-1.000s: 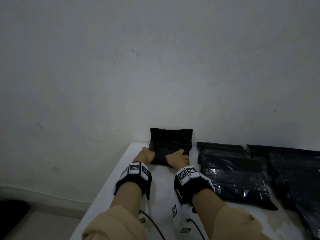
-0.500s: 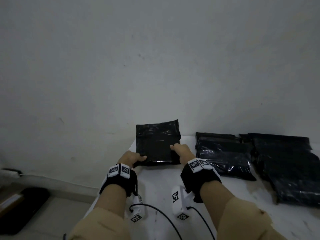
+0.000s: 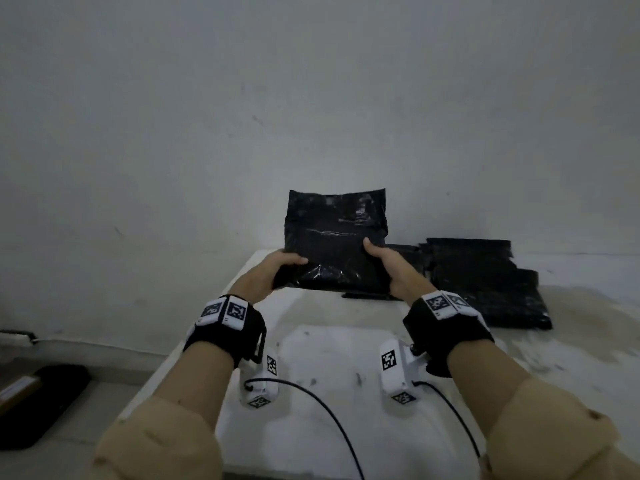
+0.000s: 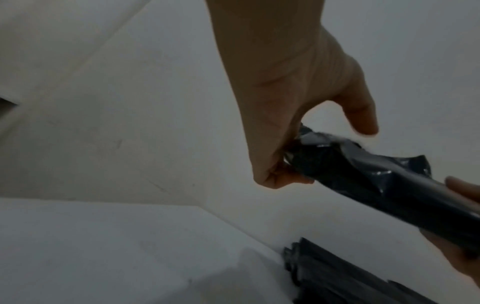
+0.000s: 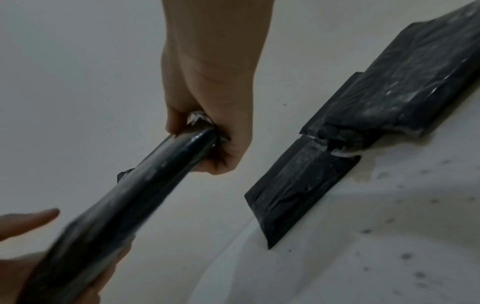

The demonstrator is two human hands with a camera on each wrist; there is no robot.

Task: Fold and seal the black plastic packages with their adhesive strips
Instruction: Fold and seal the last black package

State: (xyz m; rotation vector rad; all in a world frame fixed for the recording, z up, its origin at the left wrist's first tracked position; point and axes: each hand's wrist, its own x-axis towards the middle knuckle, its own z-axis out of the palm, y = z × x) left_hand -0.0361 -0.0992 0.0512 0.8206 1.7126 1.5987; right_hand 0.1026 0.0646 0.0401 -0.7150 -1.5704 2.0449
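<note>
A black plastic package (image 3: pixel 336 244) is held up off the white table (image 3: pixel 329 362), tilted with its open top edge toward the wall. My left hand (image 3: pixel 287 271) grips its lower left corner, thumb on top and fingers underneath. My right hand (image 3: pixel 381 261) grips the lower right corner the same way. The left wrist view shows the left hand (image 4: pixel 296 156) pinching the crumpled corner of the package (image 4: pixel 376 185). In the right wrist view the right hand (image 5: pixel 215 139) is curled round the package (image 5: pixel 135 201) edge.
More black packages (image 3: pixel 485 282) lie stacked along the wall at the right of the table, also as black packages (image 5: pixel 389 86). A flat black package (image 5: pixel 298 191) lies just under the held one. The table's left edge (image 3: pixel 194 344) drops to the floor, where a dark object (image 3: pixel 38 403) lies.
The package has come up off the table and toward me, from lying against the wall to held in the air. Both hands moved apart to its lower corners.
</note>
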